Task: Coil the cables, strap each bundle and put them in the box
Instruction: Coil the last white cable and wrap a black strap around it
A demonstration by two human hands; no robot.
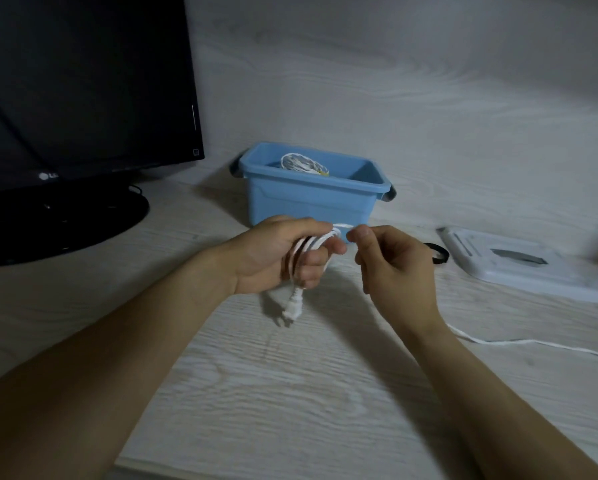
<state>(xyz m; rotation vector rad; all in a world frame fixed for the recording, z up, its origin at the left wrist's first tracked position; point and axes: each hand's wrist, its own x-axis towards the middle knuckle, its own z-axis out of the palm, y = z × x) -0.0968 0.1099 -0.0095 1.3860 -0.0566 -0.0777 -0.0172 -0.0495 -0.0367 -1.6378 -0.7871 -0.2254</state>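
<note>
Step in hand: coiling, by my reading. The left hand (283, 254) at frame centre gripped several loops of a white power cable (304, 251), fingers curled round them.
Right hand: the right hand (391, 261), just right of the left, pinched the next turn of the cable between thumb and fingertips (359, 233), close to the loops.
Plug: the plug (292, 306) hung below the left hand, just above the pale wood-grain desk (290, 393).
Loose end: a white run of cable (533, 344) trailed off across the desk to the lower right edge, so some length probably remained unwound.
Box: the blue plastic box (311, 199) stood just beyond the hands, above centre; one coiled white bundle (304, 164) already lay inside it.
Strap: a black loop (439, 252), likely a strap, lay on the desk right of the right hand, beside a white flat device (519, 265).
Other: a dark monitor (82, 91) filled the upper left.
Next move: it seemed to call for drawing in the trailing length, laying each turn into the left hand's grip, then reaching for the black loop.
</note>
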